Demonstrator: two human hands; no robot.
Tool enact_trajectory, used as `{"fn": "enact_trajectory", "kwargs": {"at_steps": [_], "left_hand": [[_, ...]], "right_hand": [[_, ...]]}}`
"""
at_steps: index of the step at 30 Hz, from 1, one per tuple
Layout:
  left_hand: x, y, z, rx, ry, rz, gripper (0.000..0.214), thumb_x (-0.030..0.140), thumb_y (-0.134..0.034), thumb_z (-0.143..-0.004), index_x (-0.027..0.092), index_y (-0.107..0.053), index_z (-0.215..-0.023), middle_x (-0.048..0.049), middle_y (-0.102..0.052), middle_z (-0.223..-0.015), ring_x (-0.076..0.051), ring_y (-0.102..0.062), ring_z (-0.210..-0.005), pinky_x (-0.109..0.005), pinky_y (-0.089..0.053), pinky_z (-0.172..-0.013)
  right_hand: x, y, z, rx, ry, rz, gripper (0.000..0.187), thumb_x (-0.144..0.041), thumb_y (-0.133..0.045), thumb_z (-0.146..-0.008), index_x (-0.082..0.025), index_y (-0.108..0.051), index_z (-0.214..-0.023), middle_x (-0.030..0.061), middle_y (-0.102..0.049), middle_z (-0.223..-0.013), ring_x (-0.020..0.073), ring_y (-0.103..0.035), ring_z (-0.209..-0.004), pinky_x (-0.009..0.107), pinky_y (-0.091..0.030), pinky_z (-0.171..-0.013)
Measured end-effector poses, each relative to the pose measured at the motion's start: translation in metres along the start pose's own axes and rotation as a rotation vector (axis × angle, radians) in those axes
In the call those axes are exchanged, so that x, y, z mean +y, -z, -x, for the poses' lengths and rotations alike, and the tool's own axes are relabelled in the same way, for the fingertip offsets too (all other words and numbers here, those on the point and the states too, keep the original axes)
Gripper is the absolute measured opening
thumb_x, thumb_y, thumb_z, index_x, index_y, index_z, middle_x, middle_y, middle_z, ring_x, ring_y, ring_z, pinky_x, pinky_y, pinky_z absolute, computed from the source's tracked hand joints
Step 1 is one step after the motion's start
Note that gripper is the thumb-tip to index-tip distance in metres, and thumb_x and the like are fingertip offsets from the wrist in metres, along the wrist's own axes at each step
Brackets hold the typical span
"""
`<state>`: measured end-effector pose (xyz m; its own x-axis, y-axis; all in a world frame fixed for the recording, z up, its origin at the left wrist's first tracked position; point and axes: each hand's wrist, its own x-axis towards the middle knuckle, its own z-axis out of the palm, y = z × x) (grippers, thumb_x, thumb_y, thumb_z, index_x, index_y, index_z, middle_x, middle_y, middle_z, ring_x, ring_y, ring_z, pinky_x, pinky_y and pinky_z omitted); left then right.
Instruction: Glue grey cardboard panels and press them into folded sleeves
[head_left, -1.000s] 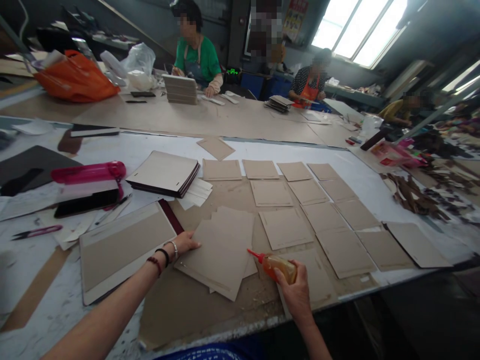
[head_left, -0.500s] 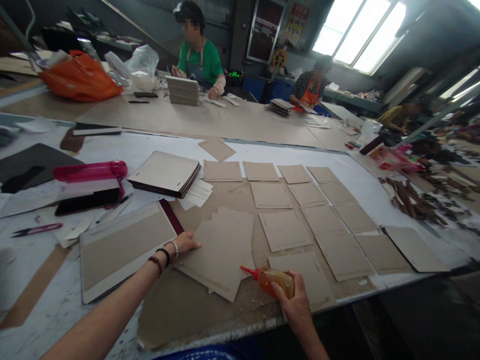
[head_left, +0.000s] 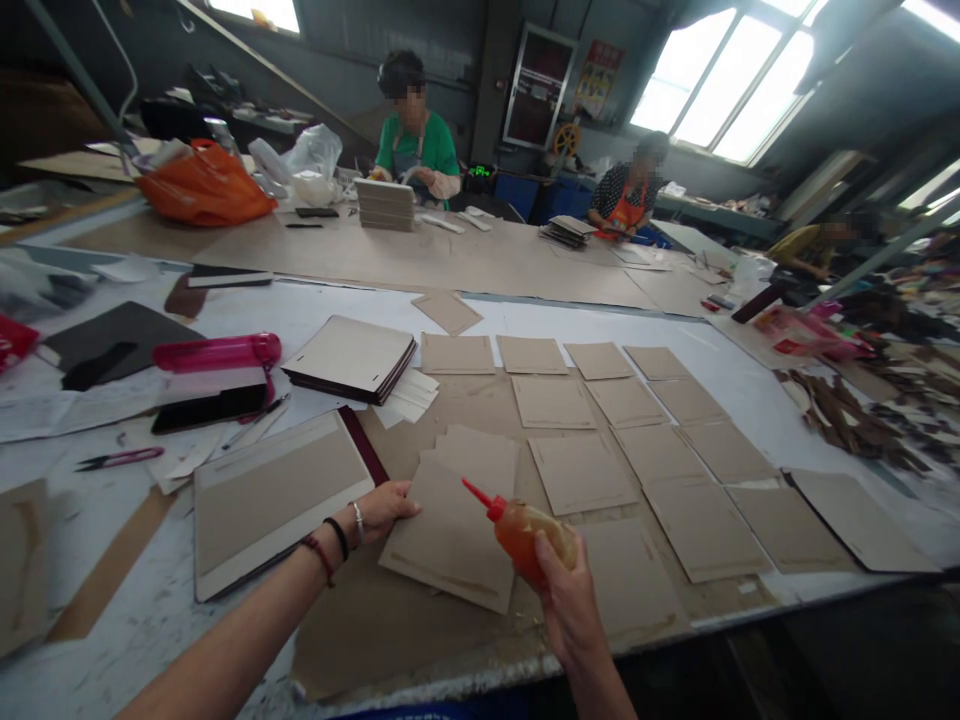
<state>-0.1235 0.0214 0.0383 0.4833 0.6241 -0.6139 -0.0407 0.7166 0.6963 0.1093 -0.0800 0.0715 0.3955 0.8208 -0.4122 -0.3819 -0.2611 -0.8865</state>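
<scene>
My right hand [head_left: 571, 598] is wrapped round a squeeze glue bottle [head_left: 529, 545] with a red nozzle and amber contents. The bottle is tilted, its tip pointing up and left above a loose stack of cardboard pieces. My left hand [head_left: 386, 512] pinches the left edge of the top cardboard piece [head_left: 454, 540], which bears a glue streak along its near edge. Under my left wrist lies a grey panel [head_left: 274, 500] with a dark red strip [head_left: 364, 447] at its right side. Rows of cardboard pieces [head_left: 581, 475] with glue streaks lie to the right.
Beyond my left hand are a stack of covered boards [head_left: 351, 355], white paper strips [head_left: 405, 398], a pink case [head_left: 217, 352], a black phone [head_left: 210, 408] and thread snips [head_left: 120, 459]. Co-workers [head_left: 416, 150] sit across the table. Brown scraps [head_left: 832, 415] lie far right.
The glue bottle has risen and moved left, its nozzle now over the stack. The top cardboard pieces have turned slightly and lie more squarely together. The whole view has shifted a little.
</scene>
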Motion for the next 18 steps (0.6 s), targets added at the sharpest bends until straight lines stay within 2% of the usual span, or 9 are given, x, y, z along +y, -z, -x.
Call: {"fn": "enact_trajectory", "kwargs": {"at_steps": [3, 6, 14, 18], "left_hand": [[0.003, -0.010, 0.010, -0.058, -0.004, 0.031, 0.043, 0.027, -0.075, -0.043, 0.012, -0.063, -0.081, -0.0073, -0.069, -0.071, -0.022, -0.064, -0.071, -0.036, -0.047, -0.073], [0.008, -0.017, 0.016, -0.127, 0.002, 0.059, 0.044, 0.028, -0.076, -0.045, 0.011, -0.065, -0.084, -0.0089, -0.070, -0.075, -0.022, -0.064, -0.072, -0.034, -0.047, -0.072], [0.016, -0.025, 0.024, -0.181, -0.003, 0.094, 0.036, 0.027, -0.075, -0.049, 0.010, -0.066, -0.080, -0.0069, -0.069, -0.067, -0.019, -0.063, -0.066, -0.030, -0.048, -0.065], [0.017, -0.026, 0.026, -0.184, -0.011, 0.088, 0.036, 0.028, -0.075, -0.049, 0.010, -0.066, -0.078, -0.0078, -0.069, -0.069, -0.019, -0.063, -0.064, -0.030, -0.048, -0.065]], "right_hand": [[-0.001, -0.010, 0.000, 0.008, 0.221, 0.310, 0.052, -0.040, -0.071, -0.061, -0.023, -0.043, -0.102, -0.0003, -0.059, -0.086, 0.0163, -0.058, -0.076, 0.028, -0.049, -0.066], [-0.002, -0.016, -0.002, 0.005, 0.328, 0.483, 0.049, -0.043, -0.066, -0.064, -0.022, -0.042, -0.102, 0.0017, -0.057, -0.090, 0.0171, -0.058, -0.078, 0.029, -0.048, -0.071], [-0.010, -0.024, -0.010, 0.072, 0.450, 0.565, 0.048, -0.045, -0.060, -0.069, -0.023, -0.038, -0.104, 0.0035, -0.050, -0.097, 0.0180, -0.054, -0.086, 0.032, -0.046, -0.079], [-0.011, -0.021, -0.006, 0.053, 0.481, 0.625, 0.046, -0.044, -0.061, -0.068, -0.023, -0.040, -0.103, 0.0034, -0.050, -0.096, 0.0181, -0.053, -0.085, 0.032, -0.045, -0.078]]}}
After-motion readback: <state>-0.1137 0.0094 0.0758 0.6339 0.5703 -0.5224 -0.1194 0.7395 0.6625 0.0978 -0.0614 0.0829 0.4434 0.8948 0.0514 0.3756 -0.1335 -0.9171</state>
